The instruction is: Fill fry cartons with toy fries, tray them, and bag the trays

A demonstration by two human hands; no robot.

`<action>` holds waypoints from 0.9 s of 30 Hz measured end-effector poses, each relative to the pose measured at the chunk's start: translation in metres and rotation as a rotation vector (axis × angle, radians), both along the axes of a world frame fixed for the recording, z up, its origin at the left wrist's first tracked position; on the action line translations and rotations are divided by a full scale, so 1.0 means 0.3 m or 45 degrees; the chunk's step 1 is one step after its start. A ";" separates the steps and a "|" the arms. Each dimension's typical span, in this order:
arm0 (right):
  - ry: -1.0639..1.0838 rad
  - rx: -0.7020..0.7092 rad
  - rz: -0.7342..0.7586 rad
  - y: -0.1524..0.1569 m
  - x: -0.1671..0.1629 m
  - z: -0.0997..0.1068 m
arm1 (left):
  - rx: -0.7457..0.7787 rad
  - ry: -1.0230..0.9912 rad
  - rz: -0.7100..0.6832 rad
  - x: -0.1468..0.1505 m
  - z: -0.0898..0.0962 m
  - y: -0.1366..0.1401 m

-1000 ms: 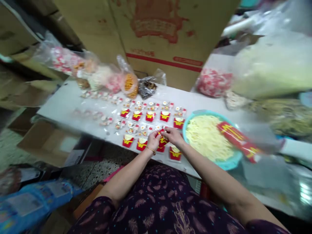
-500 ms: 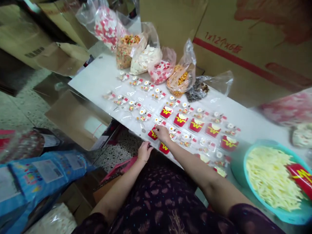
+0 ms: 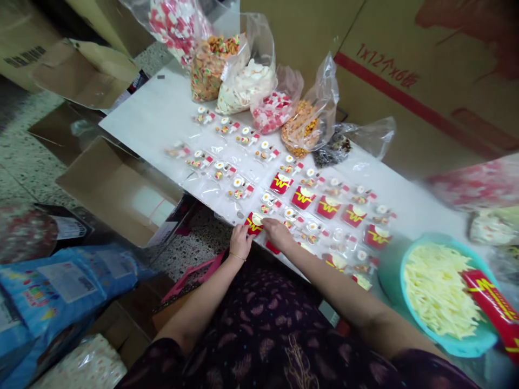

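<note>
Along the near side of the white table [image 3: 133, 116], the red packet [image 3: 253, 225] lies between both hands, long axis unclear, left hand [image 3: 240, 242] at its near left edge, right hand [image 3: 278, 235] at its right, about equally close; pinching or mere touching cannot be determined.

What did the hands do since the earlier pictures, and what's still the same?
The left hand and right hand moved left along the table. A second ago they held something red and yellow; now they're at the red packet at the left end of its row, one on each side. The turquoise tub and dark bag stayed put.
</note>
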State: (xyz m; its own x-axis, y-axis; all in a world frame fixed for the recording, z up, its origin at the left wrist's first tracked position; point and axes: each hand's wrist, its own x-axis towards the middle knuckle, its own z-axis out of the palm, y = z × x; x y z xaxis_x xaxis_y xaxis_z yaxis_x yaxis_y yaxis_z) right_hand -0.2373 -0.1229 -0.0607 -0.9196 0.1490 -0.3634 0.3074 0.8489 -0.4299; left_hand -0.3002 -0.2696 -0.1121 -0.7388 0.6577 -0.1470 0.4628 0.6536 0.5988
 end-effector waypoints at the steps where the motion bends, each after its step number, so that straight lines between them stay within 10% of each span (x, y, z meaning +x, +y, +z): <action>1: -0.010 0.004 0.055 -0.013 0.015 -0.011 | 0.013 0.061 -0.046 -0.006 -0.002 0.008; 13: 0.192 -0.173 -0.076 0.052 0.142 0.002 | -0.018 0.209 -0.255 -0.073 -0.011 0.020; 20: 0.512 -0.139 -0.775 0.164 0.620 0.104 | 0.262 0.273 -0.216 -0.062 0.027 0.096; 27: 0.732 0.659 -2.060 0.466 1.350 0.208 | 0.603 0.287 -0.542 0.264 0.120 0.484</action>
